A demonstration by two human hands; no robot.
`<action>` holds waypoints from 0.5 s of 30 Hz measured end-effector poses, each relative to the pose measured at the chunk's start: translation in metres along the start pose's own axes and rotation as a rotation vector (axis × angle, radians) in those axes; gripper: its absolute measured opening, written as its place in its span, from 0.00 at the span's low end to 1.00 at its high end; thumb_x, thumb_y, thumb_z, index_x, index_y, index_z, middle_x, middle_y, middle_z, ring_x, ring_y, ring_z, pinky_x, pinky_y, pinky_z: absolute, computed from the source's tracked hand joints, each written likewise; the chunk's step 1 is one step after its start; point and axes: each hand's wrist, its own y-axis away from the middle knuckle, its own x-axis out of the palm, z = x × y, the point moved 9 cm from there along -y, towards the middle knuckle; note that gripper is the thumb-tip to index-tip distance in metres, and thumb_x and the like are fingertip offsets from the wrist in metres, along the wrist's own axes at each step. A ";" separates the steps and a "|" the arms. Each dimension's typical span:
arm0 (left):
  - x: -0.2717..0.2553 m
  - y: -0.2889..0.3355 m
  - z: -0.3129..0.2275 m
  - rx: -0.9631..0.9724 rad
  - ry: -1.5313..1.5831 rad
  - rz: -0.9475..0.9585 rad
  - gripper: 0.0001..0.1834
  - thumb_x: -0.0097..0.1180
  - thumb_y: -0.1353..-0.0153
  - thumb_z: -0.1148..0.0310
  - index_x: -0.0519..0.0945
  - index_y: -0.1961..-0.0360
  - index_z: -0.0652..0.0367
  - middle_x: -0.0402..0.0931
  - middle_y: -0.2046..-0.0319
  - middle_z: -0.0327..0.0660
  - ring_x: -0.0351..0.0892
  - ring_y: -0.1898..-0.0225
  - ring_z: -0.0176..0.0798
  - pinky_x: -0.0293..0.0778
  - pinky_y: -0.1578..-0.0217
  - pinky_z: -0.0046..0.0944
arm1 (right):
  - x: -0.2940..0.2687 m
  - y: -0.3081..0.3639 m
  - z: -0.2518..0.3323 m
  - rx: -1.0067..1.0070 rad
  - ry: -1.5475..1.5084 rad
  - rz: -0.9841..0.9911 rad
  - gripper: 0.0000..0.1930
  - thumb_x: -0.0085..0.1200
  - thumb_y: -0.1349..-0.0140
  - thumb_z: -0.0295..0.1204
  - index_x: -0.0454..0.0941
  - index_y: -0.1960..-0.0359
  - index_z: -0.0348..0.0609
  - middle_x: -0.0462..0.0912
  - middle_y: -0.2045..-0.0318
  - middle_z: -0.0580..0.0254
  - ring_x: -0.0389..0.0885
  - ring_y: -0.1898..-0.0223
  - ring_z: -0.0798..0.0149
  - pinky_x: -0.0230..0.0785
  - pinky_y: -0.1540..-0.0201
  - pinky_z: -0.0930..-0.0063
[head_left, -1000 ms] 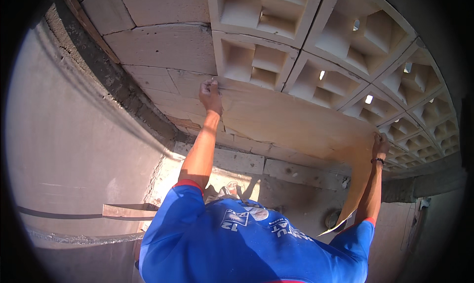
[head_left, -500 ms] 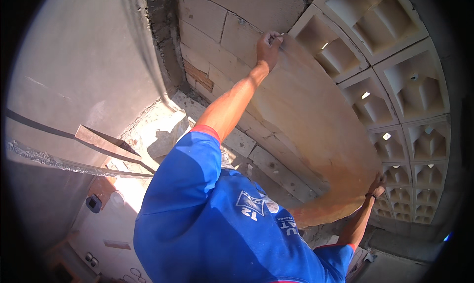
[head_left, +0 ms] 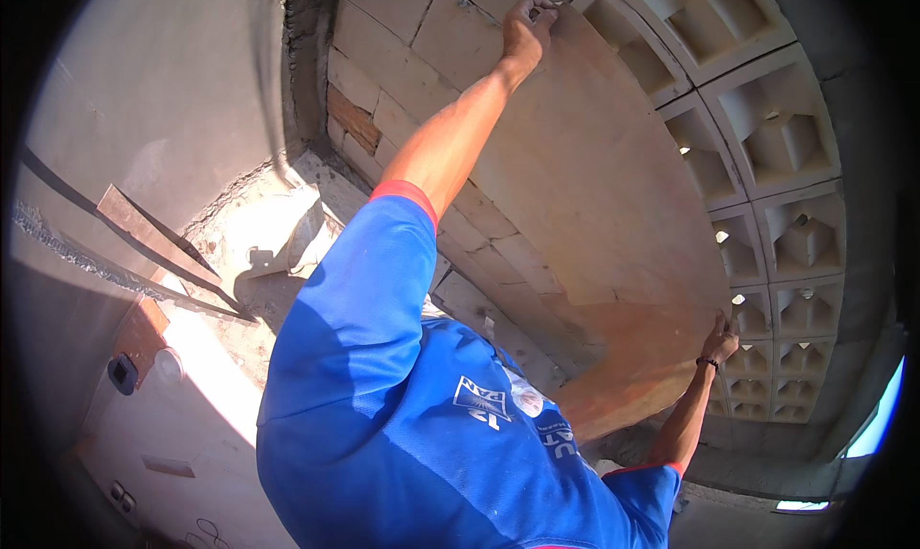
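A large, thin brown sheet (head_left: 613,185) that looks like paper or film spreads in front of a wall, its lower part curling toward my body. My left hand (head_left: 528,39), raised high on an outstretched arm, is closed with its fingers pinching the sheet's upper corner. Farther right and lower, my right hand (head_left: 719,342), with a dark band at the wrist, grips the sheet's right edge between its fingers. Behind the sheet are pale wall blocks (head_left: 383,56). Along the sheet's right edge run the cream vent blocks (head_left: 778,132), partly covered by it.
A smooth grey wall (head_left: 182,89) stands at left, meeting the block wall at a rough concrete corner (head_left: 309,65). An exposed red brick (head_left: 354,118) shows near that corner. A flat brown strip (head_left: 153,235) slants at left. Below it lie a small dark object (head_left: 123,375) and a round white piece (head_left: 169,364).
The view has shifted, so the walls and both hands now appear higher. My left hand has risen with the sheet's corner, and both hands keep their hold.
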 end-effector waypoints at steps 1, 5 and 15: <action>0.002 0.000 -0.006 0.012 0.029 0.007 0.06 0.56 0.41 0.70 0.78 0.65 0.61 0.71 0.80 0.32 0.64 0.80 0.23 0.62 0.80 0.27 | -0.005 -0.003 0.001 -0.008 0.039 0.003 0.14 0.57 0.41 0.41 0.82 0.66 0.41 0.83 0.76 0.51 0.81 0.75 0.55 0.69 0.70 0.61; 0.000 -0.005 -0.023 0.040 0.051 0.010 0.06 0.56 0.41 0.70 0.78 0.67 0.62 0.70 0.82 0.31 0.63 0.82 0.23 0.61 0.81 0.28 | -0.013 -0.018 0.009 -0.062 0.097 0.009 0.14 0.58 0.41 0.40 0.82 0.67 0.41 0.83 0.74 0.50 0.81 0.74 0.52 0.70 0.69 0.61; -0.028 -0.003 0.015 0.047 -0.091 -0.102 0.05 0.57 0.42 0.71 0.78 0.67 0.61 0.70 0.80 0.33 0.66 0.80 0.26 0.64 0.79 0.30 | 0.003 -0.018 0.022 -0.011 0.211 0.110 0.16 0.57 0.41 0.42 0.80 0.66 0.40 0.81 0.74 0.47 0.77 0.74 0.46 0.68 0.70 0.58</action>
